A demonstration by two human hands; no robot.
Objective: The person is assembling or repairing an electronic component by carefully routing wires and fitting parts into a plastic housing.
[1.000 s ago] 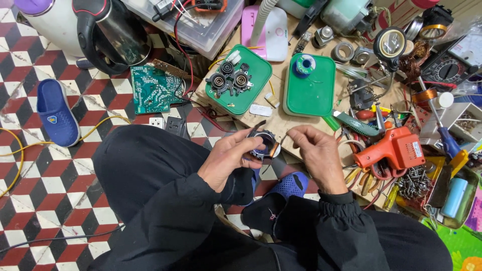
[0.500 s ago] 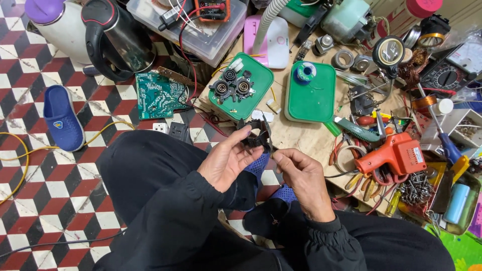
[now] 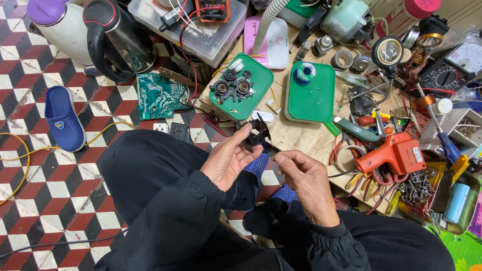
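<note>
Black plastic part (image 3: 257, 134), one, pinched in my left hand's (image 3: 228, 159) fingertips above my lap. My right hand (image 3: 307, 184) sits just beside it, thumb and forefinger pressed together. Beyond, I count two green lids (image 3: 311, 95) and one orange drill (image 3: 396, 156).

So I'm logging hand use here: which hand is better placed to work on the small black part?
Probably the right hand: the left hand already grips the small black part, while the right's pinched fingertips sit just beside it.
</note>
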